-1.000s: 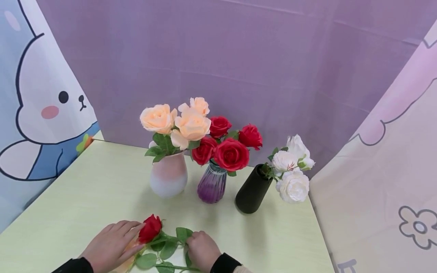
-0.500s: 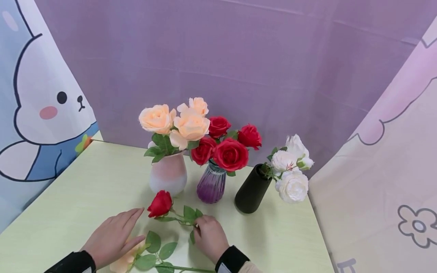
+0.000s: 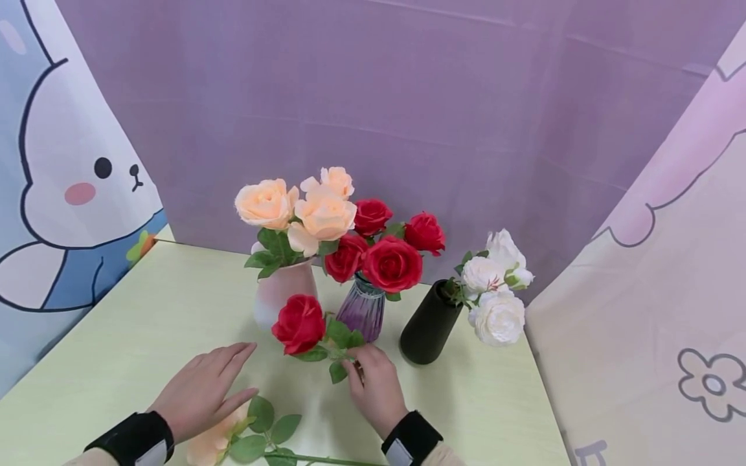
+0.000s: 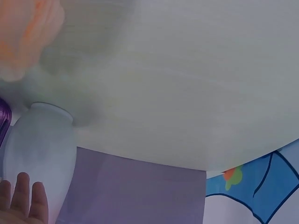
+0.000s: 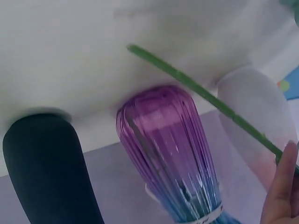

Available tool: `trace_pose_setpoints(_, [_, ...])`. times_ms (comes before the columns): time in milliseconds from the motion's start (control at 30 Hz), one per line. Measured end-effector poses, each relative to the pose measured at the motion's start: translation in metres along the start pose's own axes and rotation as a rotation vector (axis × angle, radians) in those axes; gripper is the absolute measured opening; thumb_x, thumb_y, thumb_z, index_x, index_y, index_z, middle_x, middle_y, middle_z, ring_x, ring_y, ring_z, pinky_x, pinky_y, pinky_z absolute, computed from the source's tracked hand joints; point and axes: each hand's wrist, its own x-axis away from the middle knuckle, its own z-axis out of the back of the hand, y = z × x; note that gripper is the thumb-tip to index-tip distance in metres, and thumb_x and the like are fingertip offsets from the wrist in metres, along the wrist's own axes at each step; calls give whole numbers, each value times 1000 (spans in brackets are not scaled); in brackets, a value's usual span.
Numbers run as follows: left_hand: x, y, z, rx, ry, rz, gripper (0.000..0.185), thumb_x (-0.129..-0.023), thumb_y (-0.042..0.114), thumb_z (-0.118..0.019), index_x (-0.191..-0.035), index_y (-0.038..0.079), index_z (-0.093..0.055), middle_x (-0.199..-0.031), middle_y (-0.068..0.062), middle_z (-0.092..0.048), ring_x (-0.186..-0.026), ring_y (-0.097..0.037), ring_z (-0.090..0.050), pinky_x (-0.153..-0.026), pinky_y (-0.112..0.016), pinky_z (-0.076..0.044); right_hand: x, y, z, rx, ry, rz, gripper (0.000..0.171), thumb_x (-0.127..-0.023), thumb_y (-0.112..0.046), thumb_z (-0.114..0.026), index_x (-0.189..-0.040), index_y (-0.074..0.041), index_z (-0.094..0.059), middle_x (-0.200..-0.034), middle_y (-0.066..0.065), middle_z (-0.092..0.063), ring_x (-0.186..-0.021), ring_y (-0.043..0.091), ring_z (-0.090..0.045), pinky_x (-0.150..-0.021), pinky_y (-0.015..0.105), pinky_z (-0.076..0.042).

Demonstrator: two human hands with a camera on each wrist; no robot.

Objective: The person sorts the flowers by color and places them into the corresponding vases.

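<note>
A single red rose (image 3: 300, 325) is pinched by its stem in my right hand (image 3: 377, 389), its bloom pointing left and held above the table. In the right wrist view the green stem (image 5: 205, 95) runs bare past the fingers. My left hand (image 3: 201, 391) hovers with straight fingers, holding nothing. Just below it lies a peach rose (image 3: 212, 441), partly hidden by that hand. Behind the held bloom stands the pink-and-white vase (image 3: 265, 298) of peach roses. Beside it is a purple ribbed glass vase (image 5: 163, 135) of red roses (image 3: 393, 264).
A black vase (image 3: 430, 323) with white flowers (image 3: 498, 317) leaning out rightward stands at the right. The vases stand in a row on the pale table (image 3: 146, 323), near a purple cloth backdrop (image 3: 408, 116). A printed cloth (image 3: 76, 162) hangs at the left.
My right hand has lifted the red rose from beside the peach rose, up and to the right toward the vases. My left hand has come away from the bloom and moved slightly up.
</note>
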Motion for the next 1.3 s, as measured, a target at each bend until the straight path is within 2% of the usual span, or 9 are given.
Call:
trace_pose_setpoints(200, [-15, 4, 11, 27, 8, -19, 101, -78, 87, -47, -159, 35, -17, -163, 17, -17, -143, -16, -34, -110, -56, -35, -27, -3, 38, -130, 150, 90, 45, -89, -19, -74, -128, -36, -60, -123, -12, -60, -99, 5, -61, -73, 20, -57])
trace_pose_setpoints(533, [-36, 6, 38, 1, 29, -53, 101, -79, 87, -46, -159, 34, -17, -163, 15, -20, -142, -17, -37, -107, -57, -38, -79, -27, 100, -198, 249, 120, 45, -93, -14, -68, -134, -30, -61, -134, -6, -59, -110, 11, -63, -73, 30, -61])
trace_pose_setpoints(800, [-54, 2, 51, -10, 34, -86, 100, -79, 86, -46, -159, 34, -17, -163, 14, -20, -144, -19, -35, -110, -60, -36, -105, -43, 137, -226, 377, 181, 40, -91, -14, -71, -130, -21, -64, -117, 0, -66, -95, 16, -65, -75, 31, -58])
trace_pose_setpoints(900, [-60, -2, 57, -20, 44, -90, 100, -79, 86, -46, -159, 33, -17, -163, 14, -20, -144, -20, -35, -110, -61, -35, -119, -70, 165, -279, 438, 180, 33, -91, -11, -68, -123, -18, -68, -113, 1, -69, -89, 16, -63, -73, 27, -55])
trace_pose_setpoints(1067, [-66, -6, 60, -25, 48, -93, 101, -79, 86, -46, -159, 33, -18, -163, 14, -21, -145, -21, -34, -111, -62, -33, -147, -179, 255, -413, 469, 92, 17, -84, 10, -58, -97, 2, -66, -85, 13, -65, -72, 21, -53, -65, 28, -45])
trace_pose_setpoints(1133, [-67, -6, 60, -28, 52, -97, 101, -79, 87, -46, -159, 33, -18, -163, 13, -21, -145, -21, -34, -111, -62, -33, -155, -196, 272, -416, 496, 98, 14, -84, 11, -57, -90, 1, -63, -80, 11, -60, -74, 18, -50, -65, 28, -42])
trace_pose_setpoints(1167, [-67, -6, 60, -31, 53, -99, 101, -79, 87, -46, -159, 33, -17, -163, 13, -21, -145, -21, -34, -111, -62, -33, -157, -191, 271, -417, 507, 102, 10, -85, 10, -58, -89, 1, -61, -82, 13, -59, -78, 20, -51, -68, 29, -43])
trace_pose_setpoints(1200, [-67, -6, 61, -34, 52, -100, 101, -79, 87, -46, -159, 33, -17, -163, 13, -21, -145, -21, -35, -110, -62, -34, -157, -166, 257, -410, 525, 109, 7, -86, 6, -62, -85, -1, -60, -82, 12, -58, -80, 19, -50, -68, 29, -43])
trace_pose_setpoints(1300, [-69, -7, 65, -48, 46, -100, 101, -79, 87, -44, -160, 33, -16, -163, 13, -21, -144, -22, -36, -110, -62, -35, -160, -136, 244, -412, 573, 180, 8, -91, -4, -67, -97, -8, -66, -92, 7, -63, -92, 15, -54, -76, 25, -46])
